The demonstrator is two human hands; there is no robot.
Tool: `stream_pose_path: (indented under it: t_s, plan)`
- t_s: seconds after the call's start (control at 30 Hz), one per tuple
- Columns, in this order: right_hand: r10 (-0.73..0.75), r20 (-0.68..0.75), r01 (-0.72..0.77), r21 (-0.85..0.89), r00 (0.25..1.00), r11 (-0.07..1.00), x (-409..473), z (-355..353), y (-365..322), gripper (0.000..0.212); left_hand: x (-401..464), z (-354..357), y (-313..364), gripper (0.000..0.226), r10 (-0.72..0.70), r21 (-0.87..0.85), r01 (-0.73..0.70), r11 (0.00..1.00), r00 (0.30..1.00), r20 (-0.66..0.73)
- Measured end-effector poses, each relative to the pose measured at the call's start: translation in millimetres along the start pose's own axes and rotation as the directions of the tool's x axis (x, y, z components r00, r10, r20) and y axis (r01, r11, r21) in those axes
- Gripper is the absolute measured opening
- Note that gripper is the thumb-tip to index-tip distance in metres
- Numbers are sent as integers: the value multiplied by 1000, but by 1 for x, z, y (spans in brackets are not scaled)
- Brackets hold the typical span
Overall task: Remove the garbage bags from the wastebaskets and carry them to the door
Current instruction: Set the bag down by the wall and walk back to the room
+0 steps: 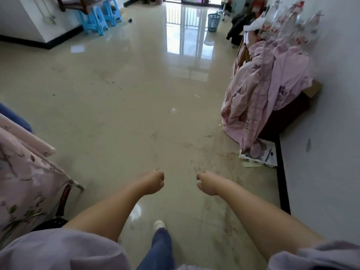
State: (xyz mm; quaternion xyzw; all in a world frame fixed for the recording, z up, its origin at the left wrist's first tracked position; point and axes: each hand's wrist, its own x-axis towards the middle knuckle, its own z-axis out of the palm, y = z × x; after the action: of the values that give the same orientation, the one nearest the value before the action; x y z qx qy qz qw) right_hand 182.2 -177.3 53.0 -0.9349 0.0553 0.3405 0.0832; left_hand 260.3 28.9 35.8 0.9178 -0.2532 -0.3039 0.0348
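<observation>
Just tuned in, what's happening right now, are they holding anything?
Nothing is held at this moment. The person stands on the glossy floor with both arms out in front; the left hand and right hand have loosely curled fingers and are empty. A blue mesh wastebasket stands far ahead near the glass doors; whether it holds a bag cannot be made out. A pink bedding pile lies along the right wall.

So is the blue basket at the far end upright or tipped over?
Upright: the basket stands on its base on the floor, rim up. Cannot tell if a bag is inside.
</observation>
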Motion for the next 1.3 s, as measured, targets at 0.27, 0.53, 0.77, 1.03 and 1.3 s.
stream_pose_path:
  t_s: [0.27,0.53,0.77,1.03,1.3]
  plan:
    - [-19,-12,19,-3,1000,1000,139,-116,8,43,137,-93,-43,31,4,-3,-4,1000,1000,-1]
    - [71,-51,-66,102,996,993,249,-221,44,37,276,-207,-69,31,49,53,-49,997,999,-8]
    - [80,-20,-79,68,997,995,372,-318,101,41,425,-290,-64,31,62,-1,-62,998,998,-9]
    - [10,4,-11,90,1000,996,520,-452,160,37,579,-390,-65,32,-14,-85,8,996,998,-65]
    - [-62,42,64,-50,997,997,679,-574,180,43,729,-479,-105,33,-87,-129,82,988,996,-34]
